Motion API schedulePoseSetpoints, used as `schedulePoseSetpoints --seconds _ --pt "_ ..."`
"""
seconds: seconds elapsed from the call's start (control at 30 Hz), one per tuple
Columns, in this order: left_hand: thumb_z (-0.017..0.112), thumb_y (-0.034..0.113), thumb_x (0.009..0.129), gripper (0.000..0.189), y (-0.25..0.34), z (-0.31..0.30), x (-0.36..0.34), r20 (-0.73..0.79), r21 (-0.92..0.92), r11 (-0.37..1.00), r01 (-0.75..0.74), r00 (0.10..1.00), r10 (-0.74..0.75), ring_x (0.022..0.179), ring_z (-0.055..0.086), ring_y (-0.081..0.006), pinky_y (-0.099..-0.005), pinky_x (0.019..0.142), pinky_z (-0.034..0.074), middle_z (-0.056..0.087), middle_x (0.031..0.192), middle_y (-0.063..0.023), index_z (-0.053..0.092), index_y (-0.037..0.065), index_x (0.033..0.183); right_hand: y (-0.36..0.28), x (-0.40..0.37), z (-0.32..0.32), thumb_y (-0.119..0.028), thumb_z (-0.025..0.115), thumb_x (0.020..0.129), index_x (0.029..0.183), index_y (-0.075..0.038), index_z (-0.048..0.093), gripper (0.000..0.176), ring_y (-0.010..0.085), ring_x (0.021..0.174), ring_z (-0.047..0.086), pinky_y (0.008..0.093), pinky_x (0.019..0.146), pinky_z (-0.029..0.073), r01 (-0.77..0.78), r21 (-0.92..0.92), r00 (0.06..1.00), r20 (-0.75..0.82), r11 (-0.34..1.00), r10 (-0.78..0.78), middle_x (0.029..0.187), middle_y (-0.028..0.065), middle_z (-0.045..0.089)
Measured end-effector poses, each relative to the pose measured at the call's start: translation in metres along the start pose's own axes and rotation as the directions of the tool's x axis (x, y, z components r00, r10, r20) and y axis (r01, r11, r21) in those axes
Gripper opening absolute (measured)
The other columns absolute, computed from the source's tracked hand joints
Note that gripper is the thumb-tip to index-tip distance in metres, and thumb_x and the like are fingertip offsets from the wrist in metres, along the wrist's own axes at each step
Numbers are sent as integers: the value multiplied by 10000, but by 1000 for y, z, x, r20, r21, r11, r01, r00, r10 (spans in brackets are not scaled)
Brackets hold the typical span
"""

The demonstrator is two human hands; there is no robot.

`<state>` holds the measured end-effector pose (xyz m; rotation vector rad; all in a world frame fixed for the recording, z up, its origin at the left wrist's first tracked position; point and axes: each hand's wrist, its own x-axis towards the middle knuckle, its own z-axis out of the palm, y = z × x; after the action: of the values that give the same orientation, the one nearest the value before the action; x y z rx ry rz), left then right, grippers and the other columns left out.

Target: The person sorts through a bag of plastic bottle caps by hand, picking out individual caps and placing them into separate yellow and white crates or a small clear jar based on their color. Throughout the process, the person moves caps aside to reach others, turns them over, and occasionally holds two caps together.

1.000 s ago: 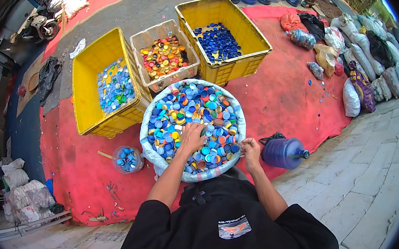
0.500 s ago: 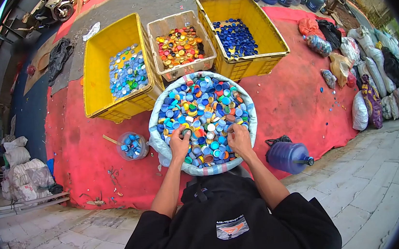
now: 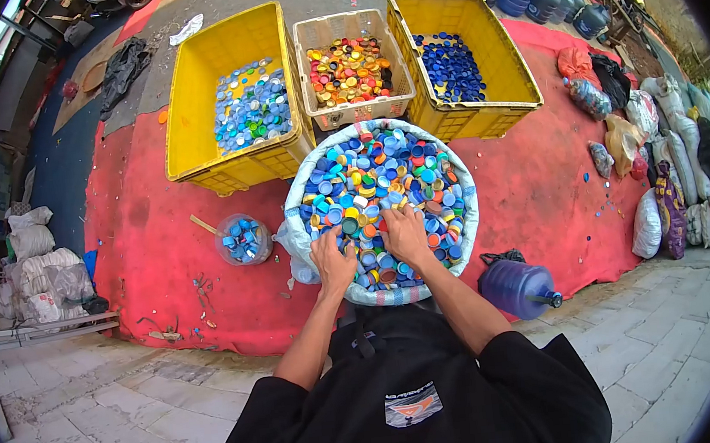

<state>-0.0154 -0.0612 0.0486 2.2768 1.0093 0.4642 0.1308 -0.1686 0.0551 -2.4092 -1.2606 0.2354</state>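
Observation:
A round woven sack (image 3: 471, 235) with a rolled pale rim stands in front of me, filled with plastic bottle caps (image 3: 367, 168) in blue, green, yellow, red and white. My left hand (image 3: 336, 262) reaches over its near left side, fingers apart and touching the caps. A dark green cap (image 3: 349, 225) lies just beyond those fingertips. Near the middle of the heap, my right hand (image 3: 406, 233) has its fingers spread and pointing down into the caps. Nothing is visibly gripped in either hand, though some fingertips are hidden among the caps.
Beyond the sack stand a yellow crate (image 3: 179, 110) with light blue caps, a whitish crate (image 3: 407, 99) with red, orange and yellow caps, and another yellow crate (image 3: 517, 75) with dark blue caps. A clear tub (image 3: 264, 246) stands left; a water jug (image 3: 513, 287) lies right.
The view has shifted, so the sack and crates appear farther right. My right hand has moved from the sack's right side toward the middle. The dark cap at my left fingers appears let go.

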Motion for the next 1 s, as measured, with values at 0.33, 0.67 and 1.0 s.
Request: schedulePoseSetpoints --seconds 0.33,0.67,1.0 --pt "773 142 685 576 26 3 14 105 44 959 -281 956 275 1044 496 -280 -419 861 358 605 1134 -85 535 65 1204 3 -3 -9 -136 689 755 1125 -28 551 409 314 895 604 429 763 442 -70 199 985 -141 978 99 951 153 664" --pt "752 124 689 532 31 18 26 178 101 919 -381 916 360 958 525 -263 -406 825 361 626 1056 -92 569 49 1183 35 -50 -28 -117 624 827 1214 15 502 426 162 924 581 276 737 493 -230 973 818 208 -26 537 1106 138 582" --pt "708 177 825 402 36 20 33 453 -694 533 484 869 -199 797 588 -113 -237 653 449 626 985 -63 559 16 1161 27 -65 -18 -115 638 797 1048 -18 578 276 149 798 562 306 708 465 -241 950 868 303 -198 394 901 44 572"
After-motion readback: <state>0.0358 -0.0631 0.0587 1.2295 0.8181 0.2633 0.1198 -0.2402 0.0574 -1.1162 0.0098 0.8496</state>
